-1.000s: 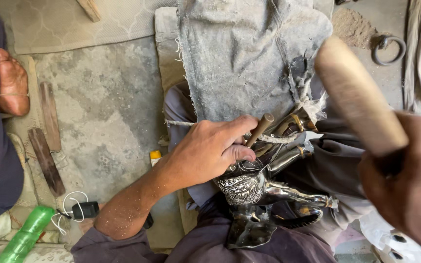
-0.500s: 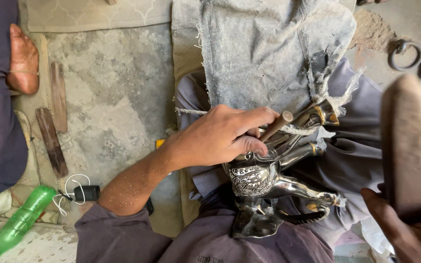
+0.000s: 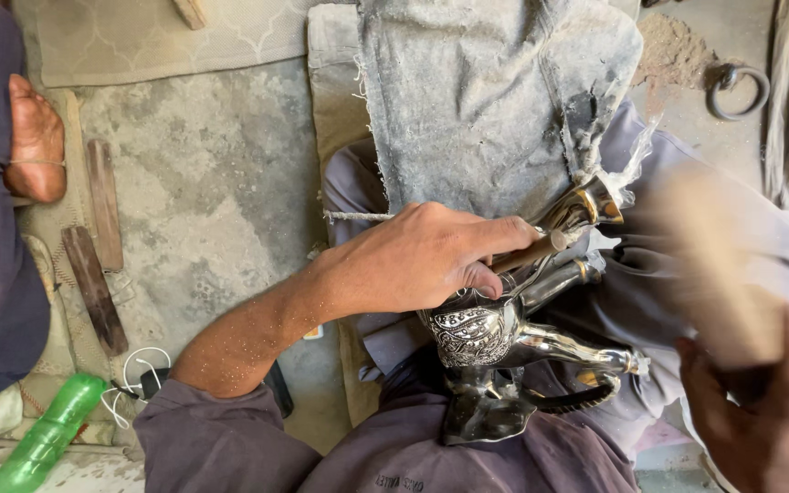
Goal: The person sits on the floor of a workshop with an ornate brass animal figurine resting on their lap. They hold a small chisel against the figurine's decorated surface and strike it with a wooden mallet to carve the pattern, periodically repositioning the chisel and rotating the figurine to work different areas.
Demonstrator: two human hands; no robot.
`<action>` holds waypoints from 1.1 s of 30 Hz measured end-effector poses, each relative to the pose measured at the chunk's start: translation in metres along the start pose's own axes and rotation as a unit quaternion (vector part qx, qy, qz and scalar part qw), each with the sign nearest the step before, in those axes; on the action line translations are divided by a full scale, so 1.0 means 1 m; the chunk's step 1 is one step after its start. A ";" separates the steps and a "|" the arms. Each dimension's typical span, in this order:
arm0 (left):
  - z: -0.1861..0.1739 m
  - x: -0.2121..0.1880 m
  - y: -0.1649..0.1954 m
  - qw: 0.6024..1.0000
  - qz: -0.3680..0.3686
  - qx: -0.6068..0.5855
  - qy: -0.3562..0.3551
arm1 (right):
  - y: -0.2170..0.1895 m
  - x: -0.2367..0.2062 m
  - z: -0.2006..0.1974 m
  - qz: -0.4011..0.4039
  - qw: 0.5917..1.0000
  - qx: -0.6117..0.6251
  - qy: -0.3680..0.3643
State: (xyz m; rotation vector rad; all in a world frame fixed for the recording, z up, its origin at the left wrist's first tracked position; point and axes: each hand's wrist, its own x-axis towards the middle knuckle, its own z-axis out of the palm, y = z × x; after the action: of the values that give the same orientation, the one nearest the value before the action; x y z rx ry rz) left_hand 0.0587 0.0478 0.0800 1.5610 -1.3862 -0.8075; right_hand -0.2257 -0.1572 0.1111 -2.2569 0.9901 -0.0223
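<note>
A shiny silver metal figurine (image 3: 504, 342) with engraved patterns and thin legs lies across my lap. My left hand (image 3: 422, 256) rests on its top and grips a thin wooden-handled chisel (image 3: 531, 251) whose tip points at the figurine's brass-coloured end (image 3: 591, 205). My right hand (image 3: 769, 411) at the lower right holds a thick wooden mallet (image 3: 719, 265), blurred by motion, raised to the right of the chisel. A worn grey cloth (image 3: 486, 100) covers my knees beyond the figurine.
Another person's bare foot (image 3: 34, 137) and dark clothing sit at the left edge. Wooden sticks (image 3: 93, 265) lie on the concrete floor. A green plastic bottle (image 3: 47, 434) and white cable lie lower left. A metal ring (image 3: 737, 87) rests at upper right.
The mallet in my right hand has swung from upright toward the chisel and is now blurred. My left hand keeps its hold on the chisel over the figurine.
</note>
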 end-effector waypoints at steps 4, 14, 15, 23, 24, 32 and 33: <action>-0.005 0.002 0.002 0.996 -0.028 -0.053 -0.063 | -0.021 -0.012 0.006 0.017 0.998 0.047 0.043; -0.019 0.014 0.017 0.980 0.051 0.060 -0.181 | -0.034 -0.040 0.032 -0.132 0.949 -0.207 0.197; -0.020 0.015 0.018 0.979 0.056 0.066 -0.183 | -0.026 -0.044 0.039 -0.144 0.944 -0.205 0.217; -0.023 0.005 0.029 0.960 0.094 0.154 -0.213 | 0.001 -0.056 0.067 -0.181 0.927 -0.058 0.323; -0.022 0.002 0.029 0.962 0.114 0.156 -0.194 | -0.003 -0.055 0.065 -0.160 0.930 0.009 0.331; -0.019 -0.004 -0.001 0.981 0.152 0.118 -0.021 | -0.011 -0.059 0.040 -0.019 0.975 -0.114 0.188; -0.019 -0.004 -0.005 0.985 0.148 0.090 -0.018 | -0.009 -0.058 0.041 0.017 0.981 -0.066 0.184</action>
State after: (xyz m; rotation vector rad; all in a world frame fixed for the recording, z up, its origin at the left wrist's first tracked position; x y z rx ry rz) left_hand 0.0768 0.0548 0.0832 1.4328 -1.7077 -0.5436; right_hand -0.2506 -0.0911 0.0982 -2.4075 1.2517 -0.3829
